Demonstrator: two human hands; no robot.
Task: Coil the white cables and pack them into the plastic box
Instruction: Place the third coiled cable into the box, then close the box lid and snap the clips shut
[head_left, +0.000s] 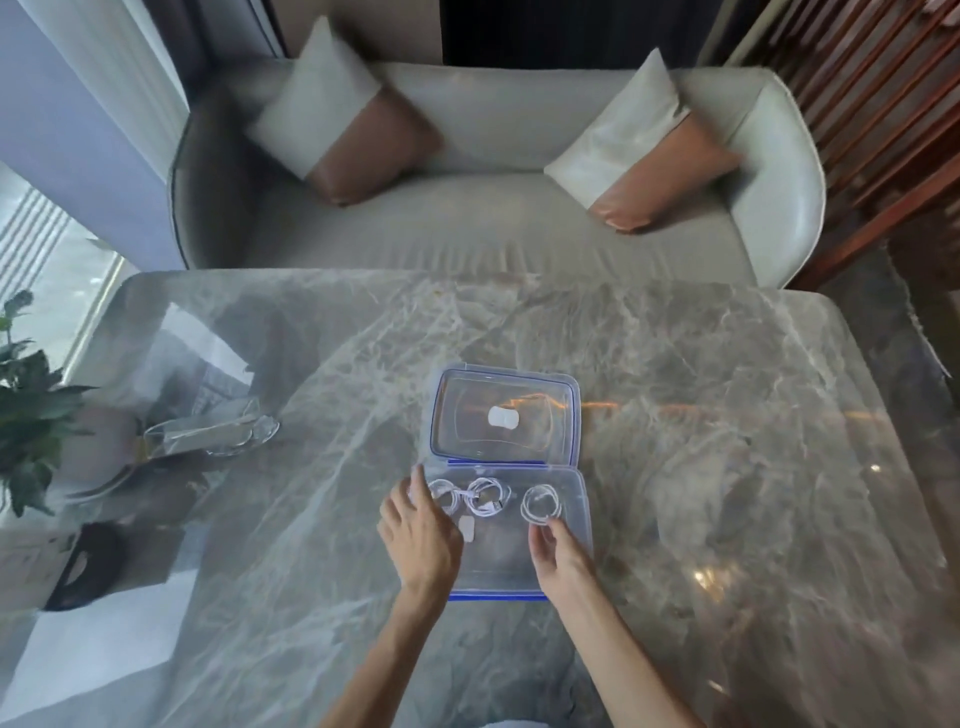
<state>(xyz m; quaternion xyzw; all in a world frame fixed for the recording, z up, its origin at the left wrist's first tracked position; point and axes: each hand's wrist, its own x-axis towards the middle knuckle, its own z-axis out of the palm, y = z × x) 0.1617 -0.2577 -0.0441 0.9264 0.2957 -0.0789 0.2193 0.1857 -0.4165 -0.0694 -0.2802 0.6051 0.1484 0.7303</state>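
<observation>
A clear plastic box (582, 519) with blue trim lies open on the marble table, its lid (506, 415) folded back flat behind it. Three coiled white cables lie inside: one at the left (444, 491), one in the middle (485, 496), one at the right (540, 503). My left hand (421, 535) rests on the box's left edge, fingers straight, touching the left coil. My right hand (558, 556) hovers over the box's right half, its thumb and forefinger pinching the near rim of the right coil.
A glass dish (218, 431) and a potted plant (31, 405) stand at the table's left. A dark handled object (85, 566) lies at the near left edge. A grey sofa (493, 228) with two cushions faces the table's far side.
</observation>
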